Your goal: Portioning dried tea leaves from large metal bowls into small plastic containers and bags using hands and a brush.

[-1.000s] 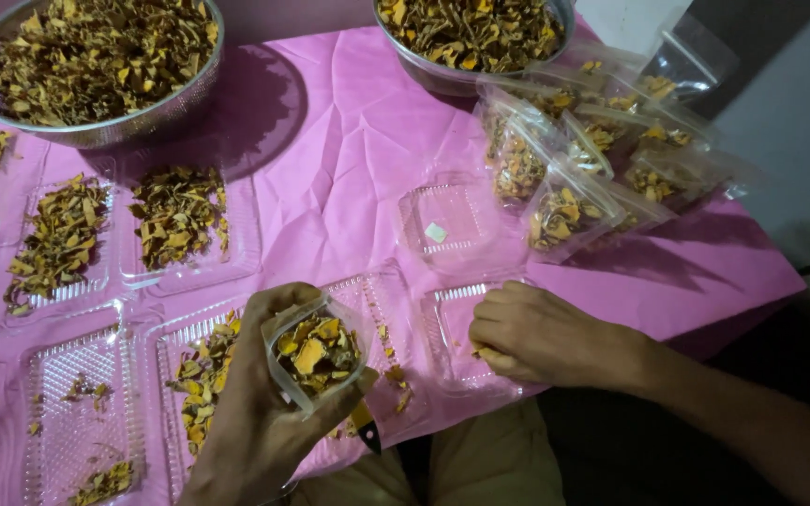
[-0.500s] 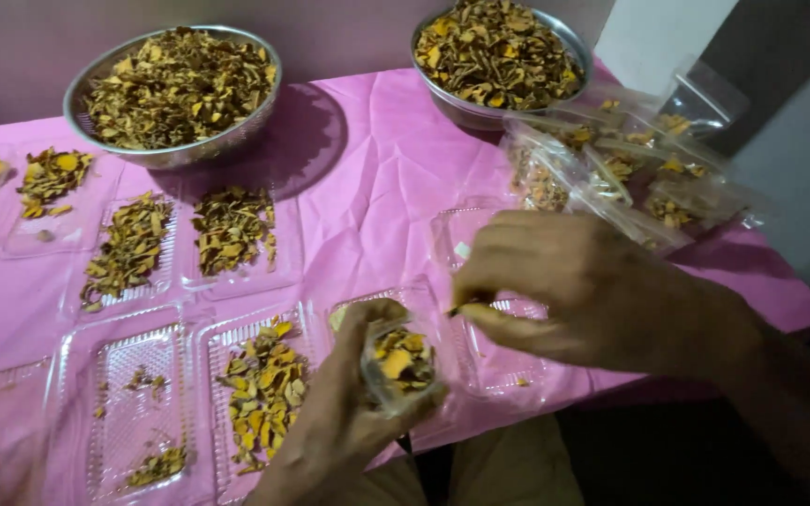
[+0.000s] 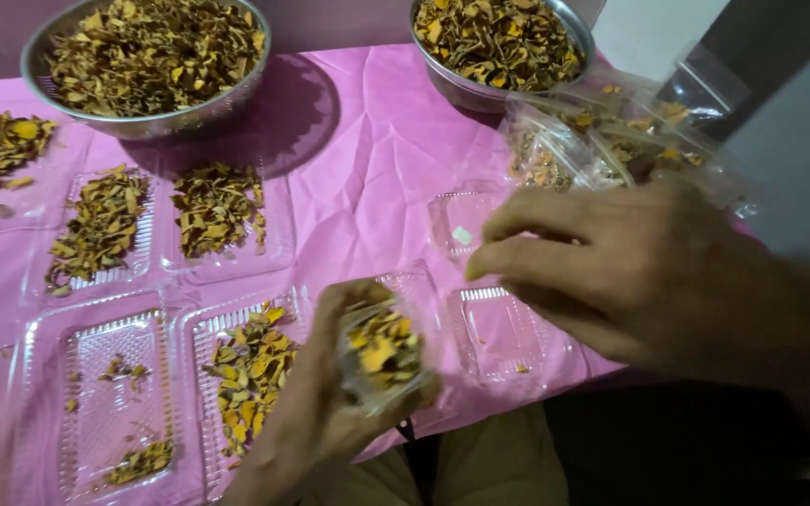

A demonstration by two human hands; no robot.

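Our left hand (image 3: 316,412) has its grip clamped round a small clear cup (image 3: 382,356) of dried yellow pieces at the desk's (image 3: 367,159) near edge, trays (image 3: 105,394) crowding left. Right hand (image 3: 630,272) hovers above, fingers loosely apart, empty.

Pink cloth (image 3: 377,159) covers the bench. Two steel bowls of dried yellow-brown flakes at the far edge: left bowl (image 3: 147,61), right bowl (image 3: 499,42). Just beside the right bowl, a heap of clear filled bags (image 3: 602,141). Clear trays to the left: two heaped with flakes (image 3: 100,225) (image 3: 217,206), one near-empty tray (image 3: 110,403) at the near edge. An empty clear lid (image 3: 461,220) lies mid-cloth.
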